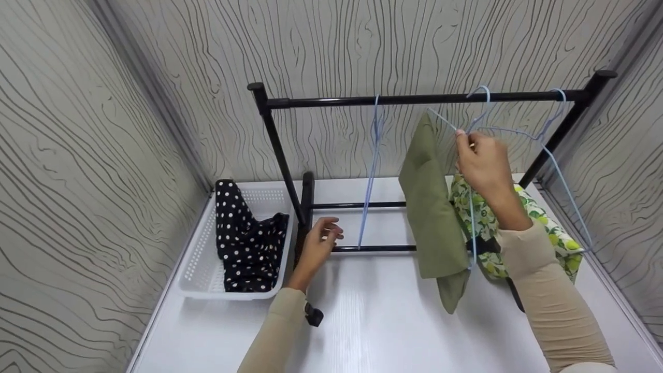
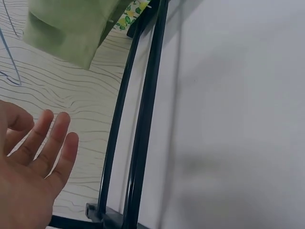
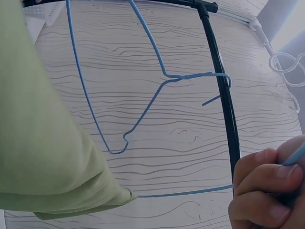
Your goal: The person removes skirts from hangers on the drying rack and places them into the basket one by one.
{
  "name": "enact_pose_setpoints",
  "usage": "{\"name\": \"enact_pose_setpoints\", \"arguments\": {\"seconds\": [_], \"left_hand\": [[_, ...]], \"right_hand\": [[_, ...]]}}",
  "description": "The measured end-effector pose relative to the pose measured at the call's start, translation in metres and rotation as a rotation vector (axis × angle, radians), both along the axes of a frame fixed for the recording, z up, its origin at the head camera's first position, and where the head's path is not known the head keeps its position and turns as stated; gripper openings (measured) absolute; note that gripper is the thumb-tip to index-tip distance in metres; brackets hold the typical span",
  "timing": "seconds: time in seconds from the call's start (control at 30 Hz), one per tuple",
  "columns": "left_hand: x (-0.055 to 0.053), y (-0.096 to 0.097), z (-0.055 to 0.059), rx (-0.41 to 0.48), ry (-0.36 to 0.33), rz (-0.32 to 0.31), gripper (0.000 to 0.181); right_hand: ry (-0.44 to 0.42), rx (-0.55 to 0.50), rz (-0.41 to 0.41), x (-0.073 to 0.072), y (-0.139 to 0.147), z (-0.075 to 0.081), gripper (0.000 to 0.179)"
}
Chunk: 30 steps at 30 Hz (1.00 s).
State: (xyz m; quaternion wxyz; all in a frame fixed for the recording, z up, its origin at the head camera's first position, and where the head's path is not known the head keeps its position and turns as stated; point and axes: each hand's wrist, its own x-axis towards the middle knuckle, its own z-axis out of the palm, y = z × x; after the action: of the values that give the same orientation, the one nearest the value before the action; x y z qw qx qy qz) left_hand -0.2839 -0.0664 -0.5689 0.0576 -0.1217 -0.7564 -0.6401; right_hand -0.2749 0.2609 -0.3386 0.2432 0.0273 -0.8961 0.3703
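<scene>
My right hand (image 1: 484,163) grips a blue wire hanger (image 1: 443,119) near its neck, fingers curled round the wire. The hanger's hook loops over the black top bar (image 1: 331,101). A plain green garment (image 1: 432,207) hangs from one side of this hanger, and the wire running from its corner to my hand shows in the right wrist view. My left hand (image 1: 318,243) is raised beside the rack's left post, fingers relaxed and apart, holding nothing. Nearest to it hangs a bare blue hanger (image 1: 370,178).
A white basket (image 1: 199,254) at the left holds a black polka-dot garment (image 1: 248,248). At the right, another blue hanger (image 1: 562,173) hangs by a lemon-print garment (image 1: 562,235). Lower black rails (image 1: 373,248) cross the white tabletop (image 1: 362,321). Patterned walls stand close on both sides.
</scene>
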Motion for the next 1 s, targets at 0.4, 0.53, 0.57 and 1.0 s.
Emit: {"name": "enact_pose_setpoints", "arguments": {"seconds": [0.4, 0.53, 0.57, 1.0], "left_hand": [[0.001, 0.03, 0.001, 0.067, -0.156, -0.066, 0.029], [0.0, 0.04, 0.0, 0.088, -0.193, -0.066, 0.03], [-0.001, 0.043, -0.001, 0.09, -0.193, -0.07, 0.031], [0.002, 0.068, -0.005, 0.126, -0.26, -0.161, 0.032]], "right_hand": [[-0.024, -0.055, 0.034, 0.006, -0.015, 0.0, 0.051], [-0.031, -0.084, 0.053, 0.007, -0.019, -0.001, 0.05], [-0.033, -0.089, 0.055, 0.007, -0.02, -0.001, 0.05], [-0.014, -0.144, 0.101, 0.01, -0.036, -0.001, 0.047]]}}
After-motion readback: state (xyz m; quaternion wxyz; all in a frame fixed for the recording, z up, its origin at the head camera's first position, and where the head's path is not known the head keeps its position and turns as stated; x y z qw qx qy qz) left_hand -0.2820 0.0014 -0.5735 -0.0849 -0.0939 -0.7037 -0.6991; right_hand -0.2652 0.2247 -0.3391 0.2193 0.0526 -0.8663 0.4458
